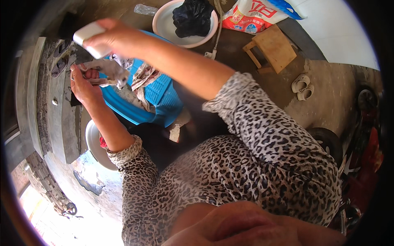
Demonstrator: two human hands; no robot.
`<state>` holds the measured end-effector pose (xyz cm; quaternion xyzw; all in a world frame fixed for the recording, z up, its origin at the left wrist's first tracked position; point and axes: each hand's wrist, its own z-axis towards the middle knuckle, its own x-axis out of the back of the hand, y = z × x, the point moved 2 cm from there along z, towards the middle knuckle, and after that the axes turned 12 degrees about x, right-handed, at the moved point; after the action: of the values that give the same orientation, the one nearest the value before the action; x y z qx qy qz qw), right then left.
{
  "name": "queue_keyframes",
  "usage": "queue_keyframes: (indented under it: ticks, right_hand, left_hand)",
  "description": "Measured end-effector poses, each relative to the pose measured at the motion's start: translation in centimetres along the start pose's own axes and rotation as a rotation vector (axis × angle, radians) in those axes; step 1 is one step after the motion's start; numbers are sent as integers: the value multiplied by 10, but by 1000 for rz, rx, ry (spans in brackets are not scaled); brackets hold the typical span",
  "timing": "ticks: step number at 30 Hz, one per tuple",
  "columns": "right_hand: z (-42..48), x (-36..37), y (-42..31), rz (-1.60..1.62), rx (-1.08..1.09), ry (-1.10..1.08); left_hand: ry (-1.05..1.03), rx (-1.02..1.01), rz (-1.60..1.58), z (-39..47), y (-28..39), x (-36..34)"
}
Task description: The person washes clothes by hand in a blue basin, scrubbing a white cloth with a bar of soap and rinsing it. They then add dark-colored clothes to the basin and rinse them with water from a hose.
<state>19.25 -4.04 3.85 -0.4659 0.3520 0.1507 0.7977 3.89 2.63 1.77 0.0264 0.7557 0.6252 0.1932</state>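
Observation:
My right hand (115, 38) grips a white block-like object (92, 38), slightly blurred, at the upper left; whether it is a bar of soap or a brush I cannot tell. Just below it, my left hand (84, 83) holds a bunched pale, stained cloth (112, 71). Both hands are over the left side of a blue plastic tub (126, 109) with a ribbed washboard (155, 89) built in. More wet-looking patterned cloth (144, 77) is draped across the washboard. The tub's far rim is partly hidden behind my right forearm.
A pink-rimmed basin (160, 23) holding a black plastic bag (194, 18) stands beyond the tub. A hose (218, 37), detergent bag (249, 15), wooden stool (274, 47) and clogs (303, 87) are to the right. A white basin (95, 144) is near my left elbow, beside concrete steps (61, 123).

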Motion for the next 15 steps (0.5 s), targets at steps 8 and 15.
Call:
queue_keyframes:
  ticks: [8,15]
  right_hand:
    - [-72,228,-113,-344,135,376]
    - [-245,392,-201,-948,8,920]
  left_hand:
    - [-165,87,-174,5,3,12]
    - [-12,-14,50,1,-4,10]
